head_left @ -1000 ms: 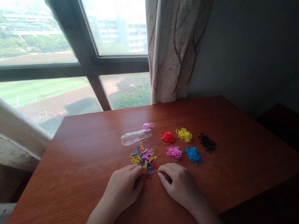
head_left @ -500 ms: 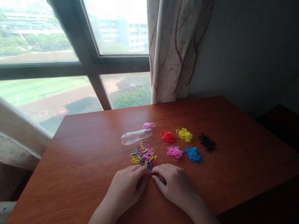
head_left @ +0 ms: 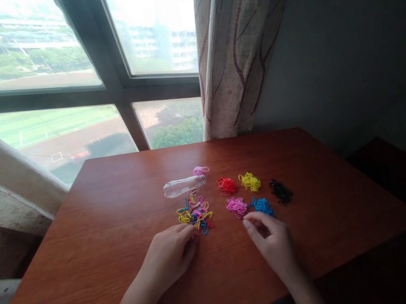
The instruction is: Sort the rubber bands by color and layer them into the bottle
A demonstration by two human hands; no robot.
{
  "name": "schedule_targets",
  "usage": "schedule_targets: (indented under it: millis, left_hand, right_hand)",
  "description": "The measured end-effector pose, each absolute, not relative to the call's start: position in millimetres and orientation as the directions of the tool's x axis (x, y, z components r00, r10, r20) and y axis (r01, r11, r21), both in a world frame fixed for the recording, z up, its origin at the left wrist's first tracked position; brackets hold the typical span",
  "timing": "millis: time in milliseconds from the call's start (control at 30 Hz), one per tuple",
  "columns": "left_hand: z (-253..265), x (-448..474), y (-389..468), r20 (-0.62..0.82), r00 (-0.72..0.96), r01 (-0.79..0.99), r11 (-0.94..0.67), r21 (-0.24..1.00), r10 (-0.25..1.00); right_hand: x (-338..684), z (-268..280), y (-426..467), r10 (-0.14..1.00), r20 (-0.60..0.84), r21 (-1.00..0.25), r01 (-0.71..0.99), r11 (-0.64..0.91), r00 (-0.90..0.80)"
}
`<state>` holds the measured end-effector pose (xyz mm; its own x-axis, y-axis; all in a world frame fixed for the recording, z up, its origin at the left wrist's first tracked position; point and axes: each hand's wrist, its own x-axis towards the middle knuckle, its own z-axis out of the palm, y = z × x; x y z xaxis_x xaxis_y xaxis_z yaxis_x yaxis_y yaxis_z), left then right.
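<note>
My left hand (head_left: 173, 250) rests on the table, its fingers pinched together at the lower left edge of a mixed pile of coloured rubber bands (head_left: 197, 211). Whatever is between those fingertips is hidden. To the right, my right hand (head_left: 276, 241) has thumb and forefinger closed just below a pile of pink rubber bands (head_left: 236, 207); anything in that pinch is too small to name. Its fingers partly cover a pile of blue rubber bands (head_left: 262, 206). Beyond these lie a red pile (head_left: 227, 186), a yellow pile (head_left: 250, 182) and a black pile (head_left: 280, 191).
A clear plastic bottle (head_left: 183, 187) lies on its side behind the mixed pile, with a pink looped item (head_left: 200, 170) by its neck. The brown wooden table (head_left: 88, 254) stands against a window and a curtain (head_left: 227, 65).
My right hand has moved right, away from my left hand, to the pink and blue piles. My left hand has stayed by the mixed pile. The view has shifted slightly.
</note>
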<state>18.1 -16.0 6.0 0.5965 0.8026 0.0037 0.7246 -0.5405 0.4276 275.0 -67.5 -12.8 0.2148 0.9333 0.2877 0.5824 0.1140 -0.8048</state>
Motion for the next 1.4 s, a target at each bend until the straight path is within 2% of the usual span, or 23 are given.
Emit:
schedule_targets:
  millis: [67, 167, 300, 400, 667, 933, 1033, 1167, 1400]
  left_hand:
    - [5, 18, -16, 0.005, 0.598, 0.726, -0.544, 0.421, 0.802]
    - [5, 19, -15, 0.016, 0.599, 0.72, -0.547, 0.427, 0.8]
    - [5, 19, -16, 0.031, 0.59, 0.72, -0.543, 0.433, 0.807]
    - [5, 19, -16, 0.043, 0.585, 0.717, -0.541, 0.44, 0.81]
    - [2, 19, -16, 0.072, 0.581, 0.713, -0.55, 0.434, 0.81]
    - [-3, 18, -17, 0.069, 0.584, 0.716, -0.554, 0.425, 0.809]
    - [-5, 20, -17, 0.08, 0.59, 0.718, -0.567, 0.403, 0.803]
    - [-5, 28, -20, 0.091, 0.577, 0.739, -0.566, 0.365, 0.812]
    - [-5, 38, -20, 0.091, 0.573, 0.756, -0.568, 0.325, 0.814]
  right_hand:
    - [308, -10, -63, 0.885, 0.311, -0.763, 0.646, 0.015, 0.347]
    - [358, -9, -51, 0.82, 0.357, -0.671, 0.734, -0.109, 0.447]
    - [399, -19, -35, 0.81, 0.374, -0.556, 0.809, -0.193, 0.451]
    - [405, -30, -32, 0.818, 0.363, -0.54, 0.816, -0.205, 0.447]
    - [364, -22, -41, 0.793, 0.43, -0.614, 0.784, -0.095, 0.432]
    - [271, -17, -47, 0.904, 0.416, -0.667, 0.709, 0.229, 0.099]
    - [247, -20, -52, 0.936, 0.352, -0.698, 0.673, 0.247, 0.021]
    - [235, -23, -56, 0.96, 0.269, -0.646, 0.725, 0.24, -0.077]
    - [238, -23, -55, 0.969, 0.226, -0.651, 0.726, 0.224, -0.096]
